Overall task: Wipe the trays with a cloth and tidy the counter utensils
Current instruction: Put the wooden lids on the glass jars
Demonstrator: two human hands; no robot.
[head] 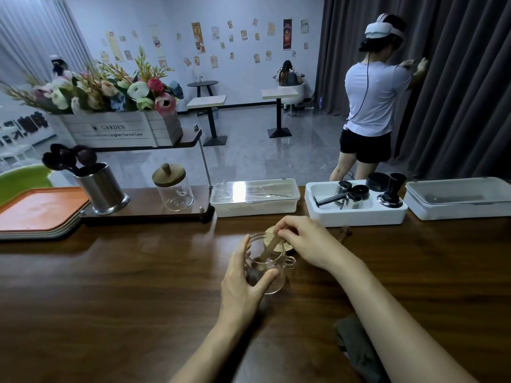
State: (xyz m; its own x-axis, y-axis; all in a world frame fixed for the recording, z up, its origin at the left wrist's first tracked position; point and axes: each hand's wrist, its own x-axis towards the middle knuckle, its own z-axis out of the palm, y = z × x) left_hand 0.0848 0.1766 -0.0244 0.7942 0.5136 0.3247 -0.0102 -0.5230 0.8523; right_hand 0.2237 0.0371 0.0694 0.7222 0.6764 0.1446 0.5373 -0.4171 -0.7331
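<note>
Left hand [243, 275]: fingers and thumb curled round the wall of a glass jar [272, 272], which stands open-topped at the middle of the desk [110, 299]. Firm grip, thumb on the near side.

Right hand [301, 239]: fingertips and thumb pinch the upper end of a wooden spoon [272, 246]. The spoon slants down through the jar mouth. Its lower end is blurred behind the glass, so whether it touches the bottom cannot be told.

A wooden lid [286, 244] lies just behind the jar, partly hidden by the right hand.

Cloth [356, 346]: dark, crumpled, on the near right of the desk, partly under the right forearm. Neither hand touches it.

Trays [36, 208]: a stack at the far left edge of the desk, orange one on top, with a green tray [22, 178] behind it.

A low wooden stand [143, 211] beside the stack carries a metal utensil holder [101, 189] filled with dark spoons [69, 158], and a second jar [172, 189] with its wooden lid on.

Along the back edge, left to right: a lidded white box [254, 197], a white foam tray [356, 214] holding metal and black coffee tools, and another lidded box [459, 197].

A flower crate [121, 128] sits on a raised shelf. A person in a headset [376, 92] stands beyond the desk at a dark curtain.
</note>
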